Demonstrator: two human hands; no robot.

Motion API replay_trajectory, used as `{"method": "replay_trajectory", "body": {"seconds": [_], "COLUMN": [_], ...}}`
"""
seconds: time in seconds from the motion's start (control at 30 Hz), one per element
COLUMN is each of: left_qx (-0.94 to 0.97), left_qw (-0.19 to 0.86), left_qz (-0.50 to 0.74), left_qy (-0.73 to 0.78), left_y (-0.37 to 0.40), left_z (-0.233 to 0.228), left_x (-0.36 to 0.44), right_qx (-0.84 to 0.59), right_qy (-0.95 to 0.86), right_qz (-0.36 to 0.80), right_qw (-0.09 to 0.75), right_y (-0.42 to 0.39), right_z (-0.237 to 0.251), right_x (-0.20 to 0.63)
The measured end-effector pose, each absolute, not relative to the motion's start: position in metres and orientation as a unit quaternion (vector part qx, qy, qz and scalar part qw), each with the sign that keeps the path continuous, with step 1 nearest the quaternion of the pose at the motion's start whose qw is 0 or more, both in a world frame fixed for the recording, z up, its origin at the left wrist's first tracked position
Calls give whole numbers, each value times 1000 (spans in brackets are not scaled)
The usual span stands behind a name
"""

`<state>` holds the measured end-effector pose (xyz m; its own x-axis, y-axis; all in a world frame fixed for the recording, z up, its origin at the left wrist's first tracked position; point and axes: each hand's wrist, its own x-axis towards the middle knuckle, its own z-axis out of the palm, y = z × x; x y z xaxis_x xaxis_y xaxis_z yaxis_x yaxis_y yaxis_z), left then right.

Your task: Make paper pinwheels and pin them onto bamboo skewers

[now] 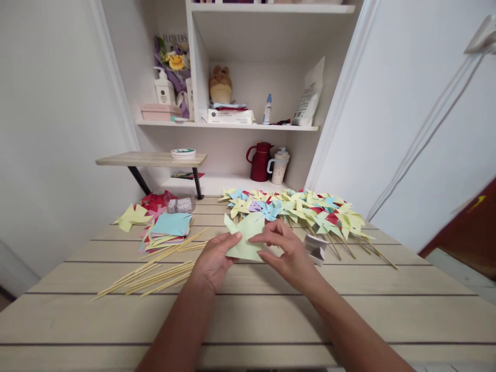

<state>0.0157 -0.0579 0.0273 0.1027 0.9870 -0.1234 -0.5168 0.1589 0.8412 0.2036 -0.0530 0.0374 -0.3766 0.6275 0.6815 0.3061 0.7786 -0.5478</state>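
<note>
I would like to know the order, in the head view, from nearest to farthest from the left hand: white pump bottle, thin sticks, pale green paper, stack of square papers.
From the left hand:
1. Pale green paper: held in its grip.
2. Thin sticks: just to its left.
3. Stack of square papers: farther left, behind the sticks.
4. White pump bottle: high up, back left.

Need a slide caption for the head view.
Left hand holds a green sheet, right hand at its right side; sticks lie to the left, paper pinwheels beyond.

Pale green paper (245, 249), yellow sticks (160, 276), dark-striped beige tabletop (251, 320), deep-red jug (261, 164)
</note>
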Motion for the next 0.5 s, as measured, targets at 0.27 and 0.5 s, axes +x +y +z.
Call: {"method": "replay_trajectory", "body": {"seconds": [0.27, 0.5], "left_qx": [362, 365], "left_qw": [642, 629], "left_qz": [561, 564], "left_qy": [377, 393], "left_y": [-62, -64], "left_z": [32, 34], "left_x": [21, 25], "right_qx": [-288, -290], "right_qy": [-798, -789], "right_qz": [170, 193], "right_qw": [501, 506], "right_y": [-53, -51], "right_z": [38, 37], "right_x": [203, 202]}}
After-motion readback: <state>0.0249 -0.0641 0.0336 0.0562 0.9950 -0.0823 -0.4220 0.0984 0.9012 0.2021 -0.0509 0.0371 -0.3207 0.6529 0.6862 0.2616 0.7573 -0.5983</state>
